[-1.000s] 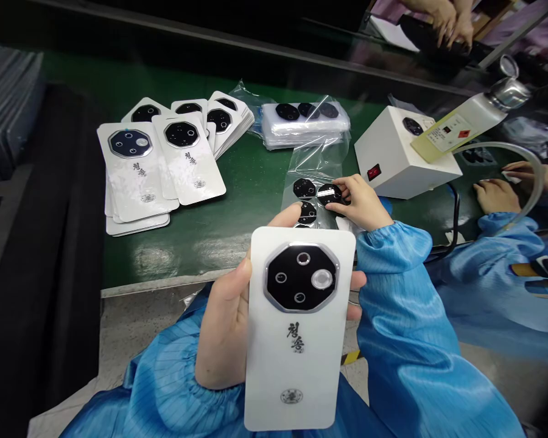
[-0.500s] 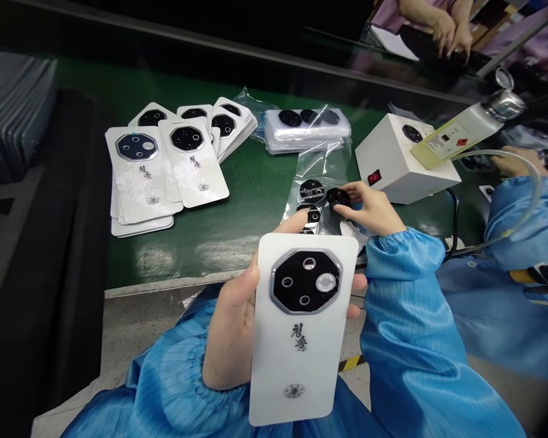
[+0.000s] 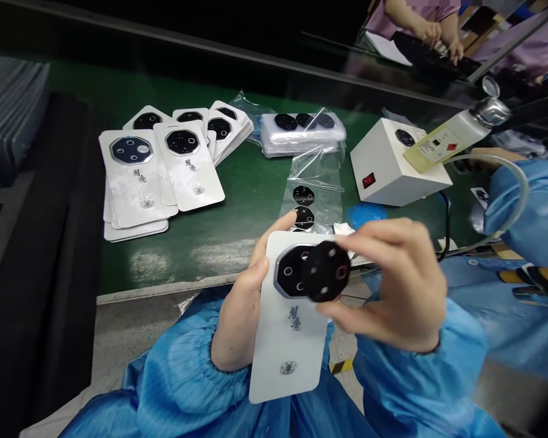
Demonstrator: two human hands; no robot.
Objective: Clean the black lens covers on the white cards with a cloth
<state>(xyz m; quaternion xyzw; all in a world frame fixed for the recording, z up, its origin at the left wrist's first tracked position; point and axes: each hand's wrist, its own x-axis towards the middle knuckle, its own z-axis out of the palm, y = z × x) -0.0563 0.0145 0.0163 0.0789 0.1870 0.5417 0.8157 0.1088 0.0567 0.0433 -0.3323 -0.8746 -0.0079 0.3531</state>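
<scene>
My left hand (image 3: 243,310) is wrapped round a white phone back cover (image 3: 283,347) with dark lettering and a black octagonal camera area near its top. Between the thumb and fingers of my right hand (image 3: 395,280) is a black octagonal camera lens cover (image 3: 327,272), slightly blurred. It overlaps the right part of the cover's camera area in view; whether the two touch I cannot tell. Beyond my left fingertips, more black lens covers (image 3: 304,196) lie in a row on a clear plastic film (image 3: 322,176).
White phone covers (image 3: 141,182) are piled on the green bench at left. Behind the film sits a wrapped pack of lens covers (image 3: 304,137). A white box with a red switch (image 3: 393,170) and a tilted bottle (image 3: 454,137) stand right. A co-worker's blue sleeve (image 3: 527,194) is beyond.
My right hand has lifted a black lens cover off the film and brought it toward me, over the white phone cover. The phone cover has tilted a little in my left hand.
</scene>
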